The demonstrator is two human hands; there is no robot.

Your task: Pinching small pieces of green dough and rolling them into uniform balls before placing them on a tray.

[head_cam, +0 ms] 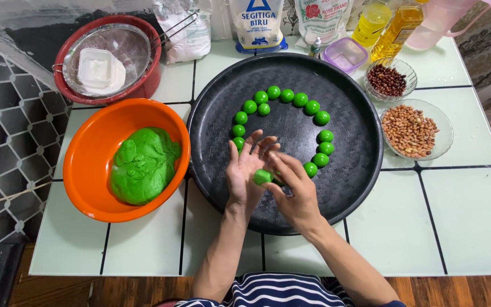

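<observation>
1. Over the near side of the black tray, the left hand and right hand are pressed together on a green dough ball, palms cupping it.
2. Judged step: rolling one ball round.
3. On the tray, a ring of balls stands unfinished, with a gap at its near-left.
4. Left of the tray, the orange bowl holds the dough.
5. Next calls for setting the ball into that gap, touching its neighbours.

Left hand and right hand are pressing a small green dough ball between their palms, hovering over the near part of the round black tray. Finished green balls are sitting in a ring on that tray; an orange bowl holding green dough is standing just left of it.
</observation>
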